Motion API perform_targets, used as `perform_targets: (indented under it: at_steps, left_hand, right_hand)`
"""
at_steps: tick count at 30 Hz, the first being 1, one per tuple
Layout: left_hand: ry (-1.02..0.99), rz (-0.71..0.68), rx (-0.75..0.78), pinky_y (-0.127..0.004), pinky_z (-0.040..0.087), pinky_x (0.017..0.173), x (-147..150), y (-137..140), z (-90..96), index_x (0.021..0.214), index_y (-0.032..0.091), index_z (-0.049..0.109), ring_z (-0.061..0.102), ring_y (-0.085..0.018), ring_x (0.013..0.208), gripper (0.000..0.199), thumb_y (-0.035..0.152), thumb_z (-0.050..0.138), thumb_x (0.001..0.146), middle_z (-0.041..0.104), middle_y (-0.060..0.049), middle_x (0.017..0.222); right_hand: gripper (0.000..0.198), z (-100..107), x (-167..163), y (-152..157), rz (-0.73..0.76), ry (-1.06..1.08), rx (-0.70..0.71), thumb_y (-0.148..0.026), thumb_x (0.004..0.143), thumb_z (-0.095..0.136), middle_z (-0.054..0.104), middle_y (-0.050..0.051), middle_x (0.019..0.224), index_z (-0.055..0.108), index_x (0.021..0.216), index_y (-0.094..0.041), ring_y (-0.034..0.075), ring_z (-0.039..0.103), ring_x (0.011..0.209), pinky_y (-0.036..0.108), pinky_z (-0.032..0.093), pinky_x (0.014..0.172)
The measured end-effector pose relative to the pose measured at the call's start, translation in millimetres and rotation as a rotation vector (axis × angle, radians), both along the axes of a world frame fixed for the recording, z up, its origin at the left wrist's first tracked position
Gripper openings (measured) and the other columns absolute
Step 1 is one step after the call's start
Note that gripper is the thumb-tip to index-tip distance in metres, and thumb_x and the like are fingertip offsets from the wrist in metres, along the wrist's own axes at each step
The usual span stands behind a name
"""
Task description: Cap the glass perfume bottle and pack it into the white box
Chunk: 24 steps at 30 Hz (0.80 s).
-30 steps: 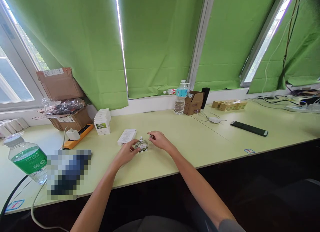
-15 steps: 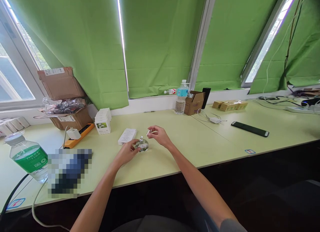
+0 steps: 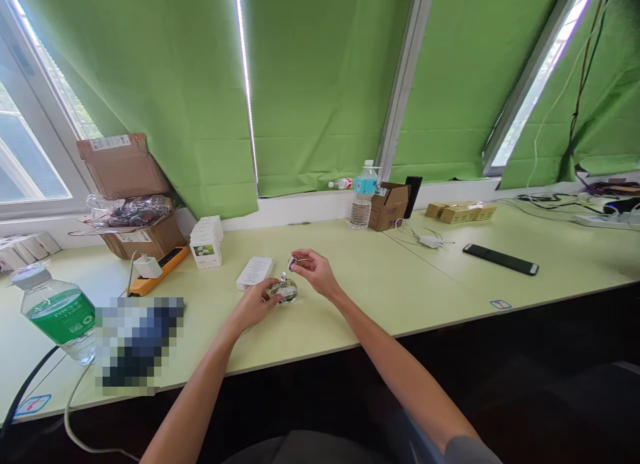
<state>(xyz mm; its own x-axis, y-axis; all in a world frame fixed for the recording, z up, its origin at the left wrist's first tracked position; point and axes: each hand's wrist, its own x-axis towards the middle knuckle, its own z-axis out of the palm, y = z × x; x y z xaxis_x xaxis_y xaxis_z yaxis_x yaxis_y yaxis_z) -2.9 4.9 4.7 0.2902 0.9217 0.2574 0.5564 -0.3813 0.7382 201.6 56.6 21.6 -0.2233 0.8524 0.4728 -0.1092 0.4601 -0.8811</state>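
A squat, round clear-glass perfume bottle (image 3: pixel 286 291) with a narrow neck stands on the table. My left hand (image 3: pixel 255 304) is closed around its left side, thumb in front and fingers behind. Pinched in the fingertips of my right hand (image 3: pixel 316 272) is a small shiny cap (image 3: pixel 293 262). The cap is just above and slightly right of the bottle's neck, seemingly apart from it. Behind my left hand, a white box (image 3: pixel 255 272) with fine print lies flat.
White cartons (image 3: pixel 206 243) stand farther back left, near an orange power strip (image 3: pixel 159 271) and an open cardboard box (image 3: pixel 145 237). A green-labelled bottle (image 3: pixel 57 314) is at far left. Behind stands a blue-labelled water bottle (image 3: pixel 363 196); a black phone (image 3: pixel 500 259) lies right.
My right hand has shifted slightly left with the cap, bringing it closer to the bottle's neck, and the cap has turned a little. My left hand and the perfume bottle have stayed put.
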Motion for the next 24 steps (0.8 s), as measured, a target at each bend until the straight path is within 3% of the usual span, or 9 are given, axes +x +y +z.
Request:
perform_targets:
  at_steps: [14,24]
  left_hand:
    - [-0.001,-0.010,0.002,-0.027,0.046,0.062,2.7,-2.3,4.5,0.115,0.021,0.059,0.058,-0.013,0.063,0.037,0.038,0.054,0.083,0.065,-0.004,0.098]
    - [-0.023,-0.037,0.014,-0.027,0.047,0.060,2.5,-2.5,4.3,0.113,0.022,0.060,0.057,-0.012,0.061,0.033,0.036,0.052,0.084,0.064,-0.004,0.102]
  right_hand:
    - [0.040,-1.5,-10.1,-8.6,0.067,-0.076,0.091,-0.034,0.076,0.071,0.069,0.007,0.108,0.066,0.114,-0.021,0.022,0.066,0.097,0.040,0.052,0.093]
    - [0.036,1.3,-9.9,-14.3,0.070,-0.176,0.119,-0.028,0.079,0.067,0.069,0.005,0.110,0.067,0.114,-0.022,0.021,0.067,0.096,0.038,0.053,0.091]
